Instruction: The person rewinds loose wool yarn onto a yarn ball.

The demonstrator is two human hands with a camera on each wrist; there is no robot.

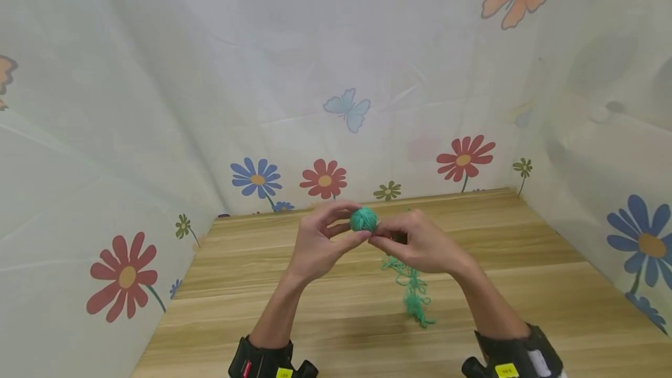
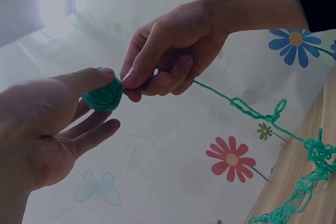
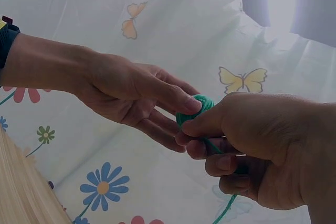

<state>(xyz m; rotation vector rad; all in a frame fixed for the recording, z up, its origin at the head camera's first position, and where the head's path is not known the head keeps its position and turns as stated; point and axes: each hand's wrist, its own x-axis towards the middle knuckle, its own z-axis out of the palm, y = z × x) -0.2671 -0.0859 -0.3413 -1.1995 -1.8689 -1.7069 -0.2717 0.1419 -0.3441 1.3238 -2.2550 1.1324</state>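
While pinching the green yarn ball (image 1: 363,219) between thumb and fingers of the left hand (image 1: 318,247), with the lower fingers spread loosely below, holding it raised above the tabletop (image 1: 220,284). Nipping the strand (image 2: 212,90) right against the ball with thumb and forefinger of the right hand (image 1: 420,244), and curling the other fingers in around the yarn. Running out from there, in the left wrist view, to a looped, tangled heap of loose yarn (image 1: 415,299) lying on the tabletop below the right hand. Enclosed behind and at both sides by pale sheeting (image 1: 278,69) printed with flowers and butterflies.

Looks like winding the loose yarn onto the ball, at a guess, and well short of finished given the heap. Next, calls for steadying the ball, passing the strand round under light tension, and drawing slack gently so as not to tighten the loops into knots.
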